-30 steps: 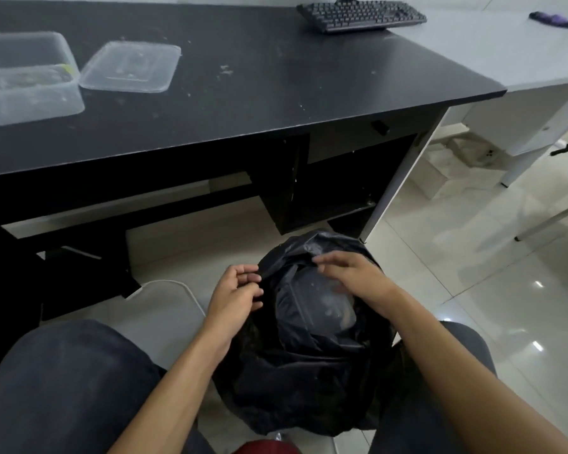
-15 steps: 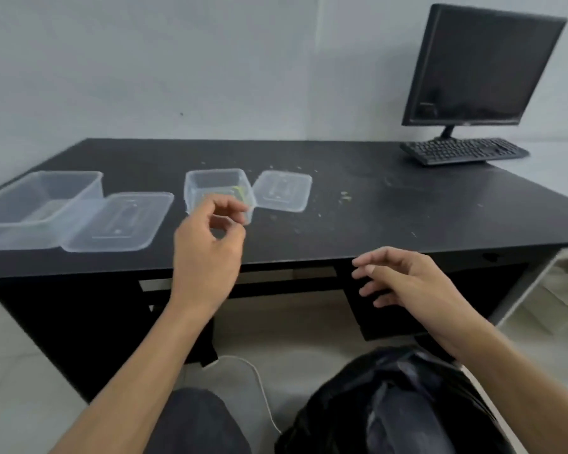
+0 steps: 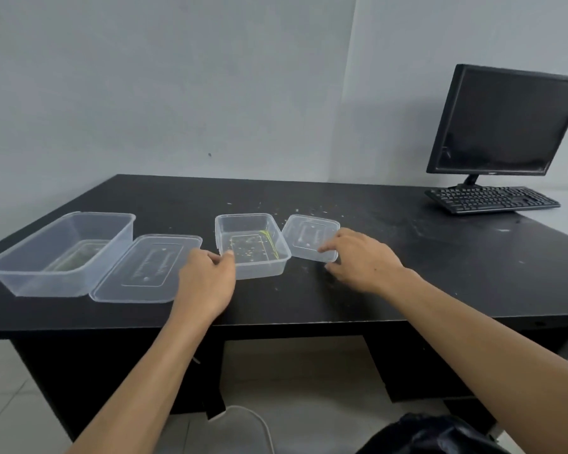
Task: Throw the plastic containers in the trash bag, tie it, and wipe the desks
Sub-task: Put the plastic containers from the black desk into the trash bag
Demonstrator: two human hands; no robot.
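With the left hand (image 3: 207, 280) pinching the near-left corner of the small container (image 3: 253, 267) and the right hand (image 3: 363, 263) pinching its lid (image 3: 309, 234) (crumbs (image 3: 248, 252) are lying inside), a one-corner lift is risking spills onto the desk (image 3: 407, 257) before reaching the near-right trash bag (image 3: 433, 434).

Flat, cool, diffuse light, moderately bright, even across the wall (image 3: 177, 77). Soft shadow under right hand (image 3: 364, 263) on black desk (image 3: 407, 257). Faint highlights on small container (image 3: 253, 247) and lid (image 3: 309, 234) rims. Wide-angle bowing at edges; monitor (image 3: 505, 122) leans. Overall slightly soft; trash bag (image 3: 440, 434) at bottom smeared.
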